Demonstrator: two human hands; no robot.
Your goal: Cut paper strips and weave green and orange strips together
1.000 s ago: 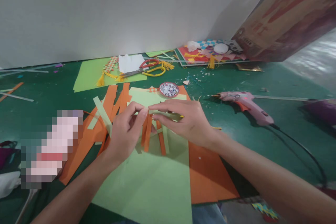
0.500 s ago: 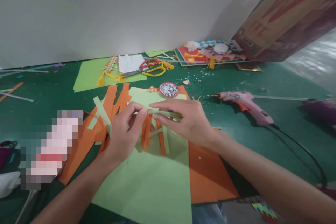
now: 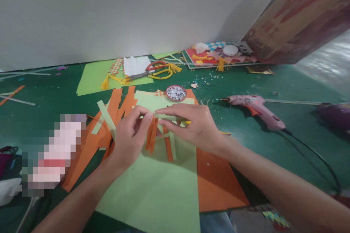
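Note:
Above the pale green sheet (image 3: 161,189), my left hand (image 3: 129,134) pinches the ends of orange paper strips (image 3: 153,140) and a pale green paper strip (image 3: 171,117) between thumb and fingertips. The orange strips hang down from the pinch. My right hand (image 3: 201,123) has its thumb and fingers closed around the length of the green strip. Another orange strip (image 3: 168,149) and a green strip (image 3: 172,147) lie below my right hand. How the strips join at the left fingertips is hidden.
A small dish of beads (image 3: 176,93) stands just beyond my hands. A pink glue gun (image 3: 255,107) lies right, its cord trailing forward. Scissors (image 3: 153,72) rest on paper at the back. Orange strips (image 3: 90,149) lie left; an orange sheet (image 3: 218,182) lies right.
The hanging orange strips have swung slightly left and up. Both hands keep nearly the same place and grip.

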